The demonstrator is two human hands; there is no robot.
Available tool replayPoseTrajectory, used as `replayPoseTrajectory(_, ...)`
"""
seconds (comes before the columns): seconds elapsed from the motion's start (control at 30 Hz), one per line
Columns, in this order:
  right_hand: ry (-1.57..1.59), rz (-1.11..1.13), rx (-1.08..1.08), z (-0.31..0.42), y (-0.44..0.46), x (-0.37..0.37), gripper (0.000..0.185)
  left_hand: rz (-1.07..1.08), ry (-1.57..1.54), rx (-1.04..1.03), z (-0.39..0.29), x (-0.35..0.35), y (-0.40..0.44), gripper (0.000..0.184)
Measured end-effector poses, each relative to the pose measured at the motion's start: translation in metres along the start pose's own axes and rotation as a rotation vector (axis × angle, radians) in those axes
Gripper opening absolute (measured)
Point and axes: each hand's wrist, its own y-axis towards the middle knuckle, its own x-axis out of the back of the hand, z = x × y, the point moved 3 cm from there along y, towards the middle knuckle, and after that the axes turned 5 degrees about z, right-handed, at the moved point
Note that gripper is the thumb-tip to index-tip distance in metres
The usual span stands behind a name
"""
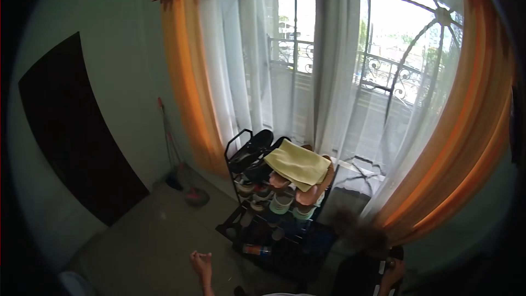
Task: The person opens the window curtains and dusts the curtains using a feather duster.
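Note:
My right hand point(392, 275) is closed at the lower right, beside a dark object with white patches point(378, 277). A fluffy brown-grey duster point(359, 234), smeared by motion, extends up and left from that hand; its handle is mostly hidden. Low in the middle, my left hand point(201, 265) is raised with its fingers loosely bent and apart, and nothing shows in it. Between and beyond my hands stands a black shoe rack point(236, 189). A folded yellow cloth point(298, 163) lies over shoes on top, next to black shoes point(252, 151). Pale-soled shoes point(281, 201) fill a lower tier.
Sheer white curtains point(296, 104) and orange drapes point(189, 77) hang behind the rack before a barred window. A broom point(171, 148) and a long-handled dustpan point(195, 196) lean in the corner. A dark panel point(76, 131) is at the left wall, above the tiled floor point(148, 241).

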Motion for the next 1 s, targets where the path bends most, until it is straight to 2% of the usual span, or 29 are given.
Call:
replayPoseTrajectory(0.03,0.045,-0.013,-0.066,0.017,-0.017,0.011,0.019,-0.008,0.0,0.001,0.007,0.009,0.006,0.042)
replayPoseTrajectory(0.07,0.127,-0.063,-0.059,0.01,-0.039,0.001,0.012,0.001,0.008,0.09,0.016,0.017,0.012,0.042)
replayPoseTrajectory(0.1,0.054,-0.104,-0.136,0.007,-0.068,-0.01,0.019,0.015,0.02,0.181,0.031,0.027,0.017,0.042)
replayPoseTrajectory(0.13,-0.015,-0.149,-0.216,0.01,-0.092,-0.026,0.031,0.011,0.02,0.176,0.048,0.037,0.027,0.042)
replayPoseTrajectory(0.17,-0.01,-0.154,-0.221,0.018,-0.102,-0.046,0.031,0.05,0.008,0.187,0.067,0.043,0.035,0.042)
replayPoseTrajectory(0.23,0.164,-0.102,-0.653,0.022,-0.121,-0.078,0.017,0.097,0.0,0.207,0.091,0.058,0.051,0.042)
replayPoseTrajectory(0.27,0.235,-0.027,-0.703,0.065,-0.126,-0.062,0.034,0.11,-0.016,0.205,0.099,0.068,0.056,0.042)
replayPoseTrajectory(0.33,0.63,-0.29,-0.52,0.087,-0.138,-0.097,0.04,0.114,-0.032,0.206,0.114,0.083,0.07,0.041)
replayPoseTrajectory(0.37,0.633,-0.28,-0.517,0.124,-0.137,-0.082,0.04,0.114,-0.055,0.143,0.122,0.088,0.078,0.04)
replayPoseTrajectory(0.43,1.19,-0.022,-0.908,0.233,-0.126,-0.034,0.045,0.106,-0.064,0.099,0.131,0.106,0.084,0.038)
replayPoseTrajectory(0.47,1.293,-0.109,-0.899,0.248,-0.124,-0.051,0.046,0.09,-0.072,0.109,0.122,0.117,0.09,0.038)
replayPoseTrajectory(0.57,1.417,-0.133,-0.868,0.337,-0.111,-0.033,0.044,0.048,-0.098,0.158,0.12,0.141,0.102,0.037)
replayPoseTrajectory(0.63,1.576,-0.189,-0.744,0.381,-0.104,-0.028,0.04,0.001,-0.147,0.204,0.135,0.149,0.106,0.037)
replayPoseTrajectory(0.77,1.765,-0.133,-0.624,0.45,-0.096,-0.031,0.037,-0.032,-0.087,0.279,0.173,0.153,0.114,0.035)
replayPoseTrajectory(0.83,1.78,-0.114,-0.579,0.474,-0.096,-0.041,0.037,-0.052,-0.178,0.359,0.199,0.148,0.123,0.034)
replayPoseTrajectory(0.87,1.792,-0.092,-0.534,0.487,-0.095,-0.046,0.037,-0.055,-0.183,0.355,0.213,0.145,0.133,0.034)
replayPoseTrajectory(0.93,1.804,-0.094,-0.534,0.507,-0.094,-0.061,0.037,-0.041,-0.065,0.166,0.231,0.142,0.158,0.028)
replayPoseTrajectory(1.0,1.789,-0.092,-0.556,0.522,-0.092,-0.077,0.037,-0.059,-0.08,0.177,0.21,0.144,0.19,0.028)
